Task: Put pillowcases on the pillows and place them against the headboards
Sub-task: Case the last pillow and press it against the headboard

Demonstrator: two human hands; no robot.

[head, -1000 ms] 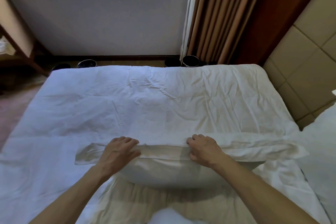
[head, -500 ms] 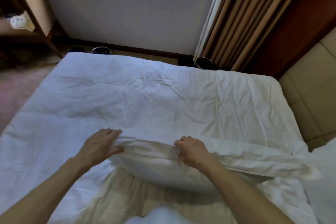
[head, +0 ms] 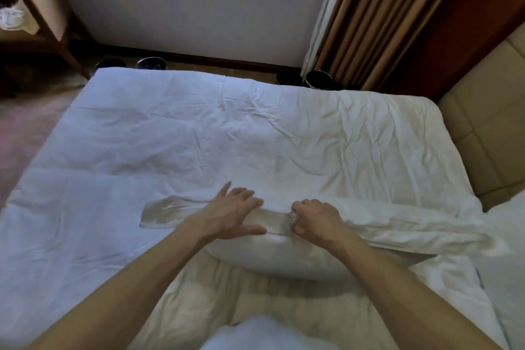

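Note:
A white pillow (head: 284,256) lies on the bed in front of me, inside a white pillowcase (head: 403,224) whose open far edge stretches left and right. My left hand (head: 230,213) rests flat on that edge, fingers spread. Beside it, my right hand (head: 318,220) is closed, pinching a fold of the pillowcase fabric at the pillow's far side. A loose flap of the case (head: 162,213) lies flat to the left. The tan padded headboard (head: 488,133) stands at the right.
A crumpled white duvet (head: 227,136) covers the bed. Part of another white pillow (head: 508,236) shows at the right edge. Dark round bins (head: 318,79) sit on the floor beyond the bed, below brown curtains (head: 377,17). A wooden table leg (head: 56,25) stands far left.
My left hand slid from the left end toward the middle and flattened with spread fingers, uncovering the left flap. My right hand stayed gripping. The view tilted further down.

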